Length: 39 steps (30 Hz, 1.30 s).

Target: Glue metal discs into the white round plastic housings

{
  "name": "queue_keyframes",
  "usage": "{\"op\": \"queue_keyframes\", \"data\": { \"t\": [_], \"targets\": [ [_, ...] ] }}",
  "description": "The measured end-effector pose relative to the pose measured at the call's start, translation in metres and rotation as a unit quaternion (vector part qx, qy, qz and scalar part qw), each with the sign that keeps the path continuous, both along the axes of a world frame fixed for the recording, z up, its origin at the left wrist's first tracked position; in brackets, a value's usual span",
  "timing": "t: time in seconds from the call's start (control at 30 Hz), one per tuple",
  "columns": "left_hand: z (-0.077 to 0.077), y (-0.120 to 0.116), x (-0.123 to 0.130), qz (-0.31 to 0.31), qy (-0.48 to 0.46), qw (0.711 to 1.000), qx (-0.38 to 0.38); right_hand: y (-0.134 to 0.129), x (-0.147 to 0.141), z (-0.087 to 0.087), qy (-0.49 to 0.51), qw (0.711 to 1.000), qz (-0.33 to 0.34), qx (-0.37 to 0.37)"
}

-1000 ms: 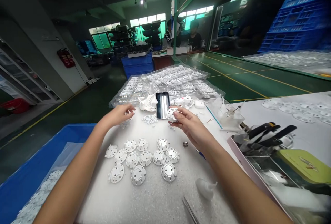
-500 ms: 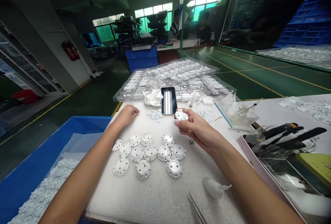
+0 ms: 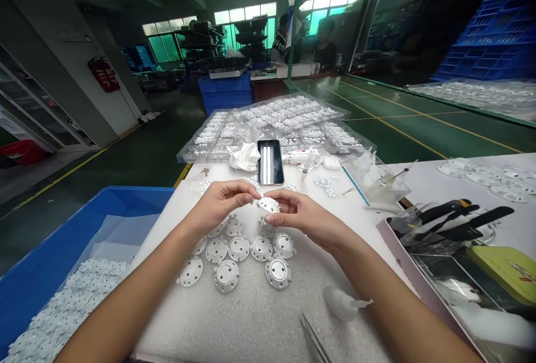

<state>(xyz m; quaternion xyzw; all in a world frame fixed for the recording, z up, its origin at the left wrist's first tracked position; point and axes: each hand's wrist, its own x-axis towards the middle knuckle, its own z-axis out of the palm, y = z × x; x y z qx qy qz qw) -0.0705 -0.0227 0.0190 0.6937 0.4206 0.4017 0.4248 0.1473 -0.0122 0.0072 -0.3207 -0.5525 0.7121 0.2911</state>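
Observation:
Between the thumb and fingers of my right hand (image 3: 304, 215) is a round white plastic disc (image 3: 268, 205) with small holes, tilted above the table. My left hand (image 3: 224, 201) is closed in a pinch at the disc's left edge, with a small white piece (image 3: 259, 197) partly showing at its fingertips. Below both hands, several similar discs (image 3: 226, 276) lie flat on the white table (image 3: 201, 324). Beyond the hands, small white pieces (image 3: 324, 186) lie in loose piles, some partly hidden by my left hand.
A phone (image 3: 270, 162) lies before stacked clear trays (image 3: 293, 111) of white parts. Tweezers (image 3: 314, 338) and a white squeeze bulb (image 3: 345, 302) are near the front. At right stands a tool box (image 3: 412, 273); at left, a blue bin (image 3: 138, 198). People sit in the background.
My left hand has moved right from the table to the disc and now pinches at its edge. My right hand has brought the disc slightly left and down. The view has shifted slightly.

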Motion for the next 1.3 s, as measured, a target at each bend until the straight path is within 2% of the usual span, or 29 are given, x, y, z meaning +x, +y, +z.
{"op": "queue_keyframes", "data": {
  "t": [0.13,0.4,0.67,0.83,1.07,1.2,1.3],
  "targets": [
    [0.0,-0.005,0.008,-0.023,-0.018,1.0,0.006,-0.001,0.001,0.0,-0.026,0.999,0.028,0.013],
    [0.007,-0.007,0.005,-0.061,0.019,0.997,0.034,-0.001,0.002,0.001,-0.033,0.997,0.062,0.031],
    [0.007,-0.011,0.011,-0.016,0.015,0.999,0.028,0.002,0.005,-0.003,-0.006,0.998,0.064,0.018],
    [0.002,-0.009,0.009,-0.05,-0.023,0.998,0.027,0.001,0.005,-0.005,0.02,0.997,0.068,0.021],
    [0.0,-0.009,0.009,-0.09,-0.041,0.984,0.15,-0.004,0.003,-0.006,0.068,0.994,0.084,0.017],
    [-0.003,-0.013,0.011,-0.074,-0.04,0.974,0.21,-0.003,0.002,-0.007,0.059,0.993,0.098,0.023],
    [-0.004,-0.016,0.012,-0.052,-0.042,0.972,0.223,-0.003,0.007,0.004,0.028,0.994,0.094,0.043]
  ]
}}
